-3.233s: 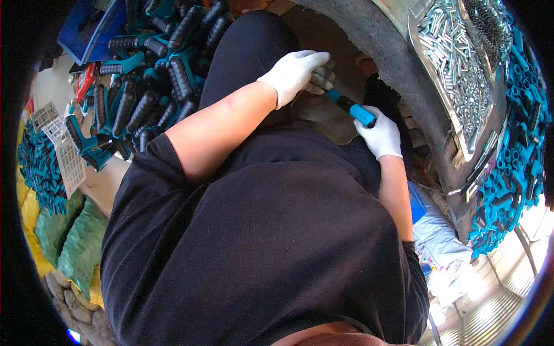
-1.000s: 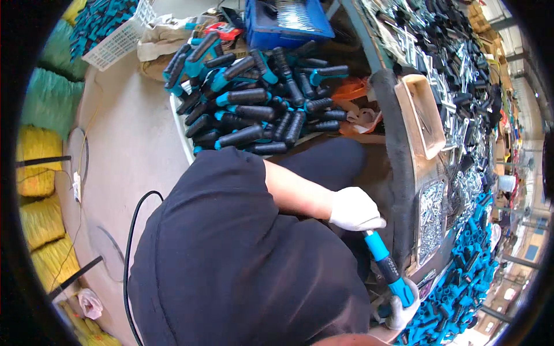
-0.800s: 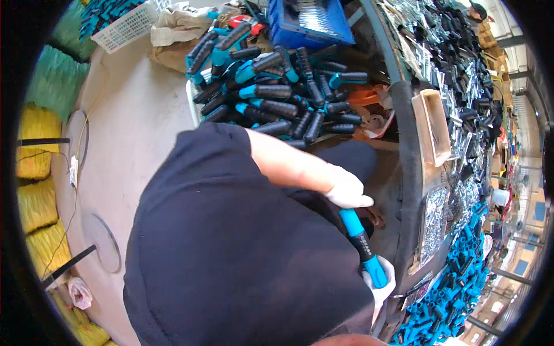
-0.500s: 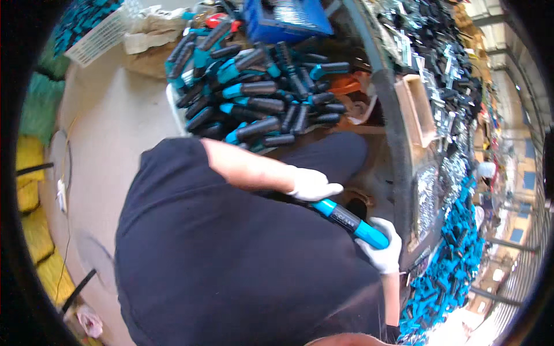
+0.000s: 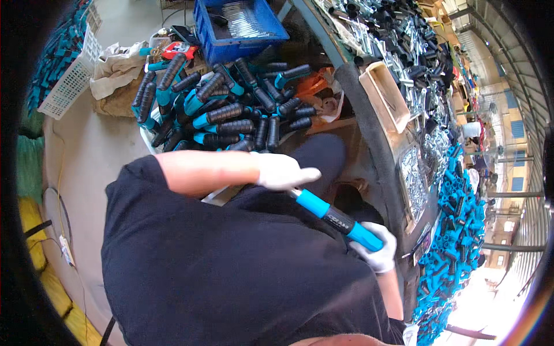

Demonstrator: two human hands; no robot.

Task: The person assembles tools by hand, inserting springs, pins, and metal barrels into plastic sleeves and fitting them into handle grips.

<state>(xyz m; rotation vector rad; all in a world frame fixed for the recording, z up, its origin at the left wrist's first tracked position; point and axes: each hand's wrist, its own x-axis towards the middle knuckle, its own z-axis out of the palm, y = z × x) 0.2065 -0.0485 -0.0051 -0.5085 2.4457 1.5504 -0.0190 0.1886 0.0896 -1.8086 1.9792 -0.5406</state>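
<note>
Head view: a seated worker in white gloves holds a blue-and-black tool handle across the lap, just below a heap of finished handles. The left hand closes loosely over the handle's upper end, forefinger extended; the right hand wraps tightly round its lower blue end. Good practice here, judging by the grip, is to keep both ends in line and steady over the lap. Beyond the heap stands a blue crate; loose metal parts fill a tray beside the handle.
</note>
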